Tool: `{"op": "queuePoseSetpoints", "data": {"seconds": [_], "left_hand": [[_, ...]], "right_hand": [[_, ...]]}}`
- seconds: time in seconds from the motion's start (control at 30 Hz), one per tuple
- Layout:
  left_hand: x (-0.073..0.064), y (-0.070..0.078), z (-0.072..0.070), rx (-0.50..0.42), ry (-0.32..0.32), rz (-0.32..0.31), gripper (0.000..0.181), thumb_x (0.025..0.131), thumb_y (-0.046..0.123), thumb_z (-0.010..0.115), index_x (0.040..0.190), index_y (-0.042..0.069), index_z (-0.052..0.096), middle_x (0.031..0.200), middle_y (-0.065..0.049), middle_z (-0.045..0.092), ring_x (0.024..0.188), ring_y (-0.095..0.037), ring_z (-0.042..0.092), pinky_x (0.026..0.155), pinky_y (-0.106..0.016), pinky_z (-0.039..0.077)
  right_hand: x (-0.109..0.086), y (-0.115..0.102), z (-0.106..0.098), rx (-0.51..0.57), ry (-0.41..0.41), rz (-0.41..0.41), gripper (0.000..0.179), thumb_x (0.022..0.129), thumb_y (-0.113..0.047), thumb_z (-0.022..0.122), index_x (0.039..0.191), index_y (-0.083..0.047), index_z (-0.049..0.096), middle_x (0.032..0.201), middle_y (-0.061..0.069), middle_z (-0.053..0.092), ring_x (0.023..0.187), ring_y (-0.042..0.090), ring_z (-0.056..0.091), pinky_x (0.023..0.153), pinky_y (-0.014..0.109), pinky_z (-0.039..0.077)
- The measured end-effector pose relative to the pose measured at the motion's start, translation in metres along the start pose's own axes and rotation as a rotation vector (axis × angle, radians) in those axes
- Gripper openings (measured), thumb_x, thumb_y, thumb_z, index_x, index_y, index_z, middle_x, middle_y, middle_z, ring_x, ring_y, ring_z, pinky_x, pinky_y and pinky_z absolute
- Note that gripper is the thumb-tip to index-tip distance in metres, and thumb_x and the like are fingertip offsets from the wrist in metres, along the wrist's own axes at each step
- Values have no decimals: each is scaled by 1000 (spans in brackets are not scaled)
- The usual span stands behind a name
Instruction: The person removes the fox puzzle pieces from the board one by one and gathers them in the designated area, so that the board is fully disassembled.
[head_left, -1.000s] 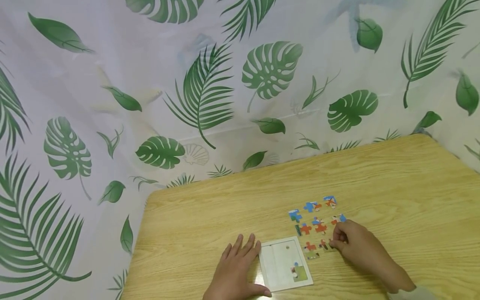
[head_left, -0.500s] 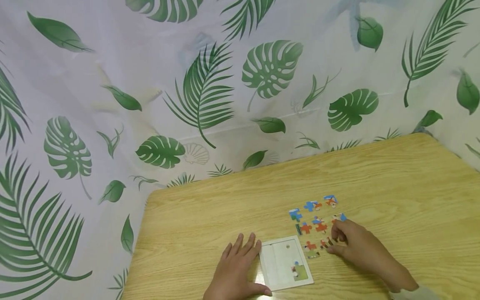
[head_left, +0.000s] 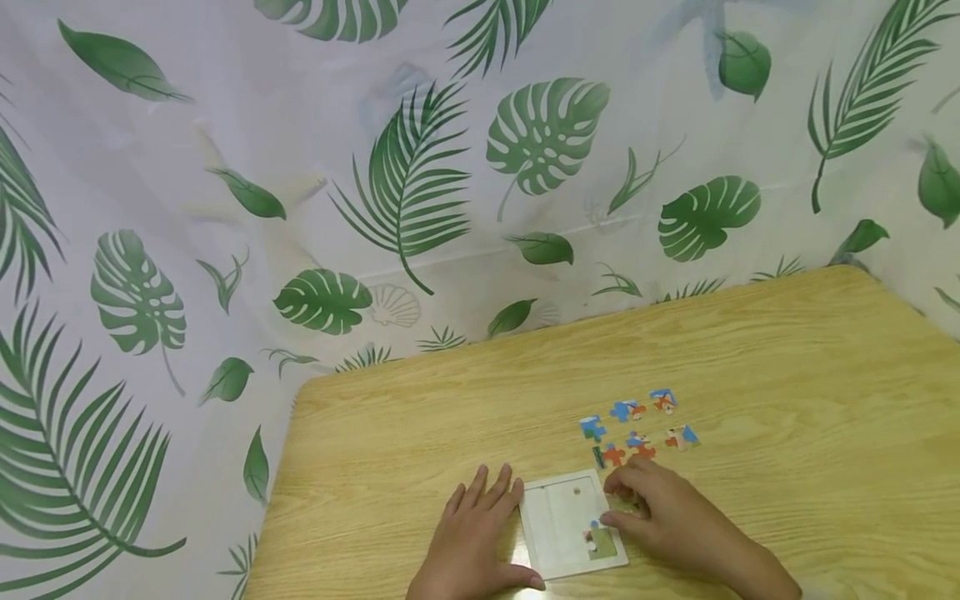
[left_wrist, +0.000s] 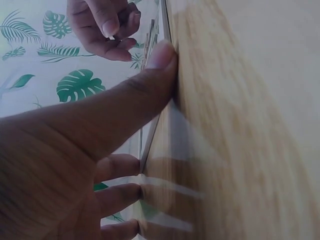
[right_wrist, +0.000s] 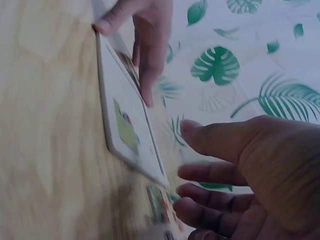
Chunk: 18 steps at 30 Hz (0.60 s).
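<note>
A square, light-coloured puzzle tray [head_left: 558, 529] lies on the table, with one green puzzle piece [head_left: 602, 543] in its lower right corner. My left hand [head_left: 472, 537] rests at the tray's left side, fingers spread and thumb by the near edge. Over the tray's right edge hovers my right hand [head_left: 667, 517], its thumb and fingers apart in the right wrist view, with no piece seen between them. It covers the nearest row of loose pieces. Behind it lie several jigsaw pieces, including a blue-and-white one [head_left: 682, 437] and a red one [head_left: 613, 455].
The wooden table [head_left: 420, 433] extends behind and to both sides of the tray. A white sheet printed with green leaves [head_left: 450, 167] hangs along its far and left edges. Blue-topped pieces [head_left: 663, 401] form the farthest row.
My right hand has moved left, from the right end of the nearest row to the tray's right edge. The left hand and the tray stay in place.
</note>
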<state>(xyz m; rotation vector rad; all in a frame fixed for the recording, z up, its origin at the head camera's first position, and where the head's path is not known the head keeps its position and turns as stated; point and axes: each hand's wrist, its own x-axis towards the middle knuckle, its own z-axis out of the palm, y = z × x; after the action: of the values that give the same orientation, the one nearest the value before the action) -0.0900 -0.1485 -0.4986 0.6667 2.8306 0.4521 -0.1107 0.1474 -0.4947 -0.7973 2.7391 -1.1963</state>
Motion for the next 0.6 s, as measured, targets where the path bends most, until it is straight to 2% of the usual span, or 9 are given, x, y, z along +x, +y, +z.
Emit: {"op": "queuePoseSetpoints", "data": {"seconds": [0.07,0.23,0.4,0.6], "left_hand": [[1,1,-1,-1,-5,-7,116,67,73,76,159,12,40,168,-10,27,154,-39,24,117,-64,29],[1,1,-1,3,-23,-23,117,67,74,76,160,14,40,168,-9,27,154,-38,24,118,-64,28],[2,1,-1,11,-21,-21,117,67,74,77,160,14,40,168,-8,27,154,-38,24,118,-63,28],[1,0,-1,4,-16,-18,116,67,74,78,160,14,40,168,-8,28,154,-38,24,117,-64,29]], "right_hand": [[0,-5,5,10,-48,-31,26,93,-36,78,106,-14,71,101,-12,59,83,4,51,70,26,50],[0,-9,13,53,-121,-17,17,95,-34,77,103,-20,71,100,-15,58,88,4,54,77,29,50],[-1,-8,16,96,-158,-20,15,91,-23,80,99,-20,68,94,-13,53,77,1,48,68,23,46],[-3,-10,21,41,-187,-39,28,87,-13,81,103,-19,59,97,-10,45,74,0,47,64,22,45]]}}
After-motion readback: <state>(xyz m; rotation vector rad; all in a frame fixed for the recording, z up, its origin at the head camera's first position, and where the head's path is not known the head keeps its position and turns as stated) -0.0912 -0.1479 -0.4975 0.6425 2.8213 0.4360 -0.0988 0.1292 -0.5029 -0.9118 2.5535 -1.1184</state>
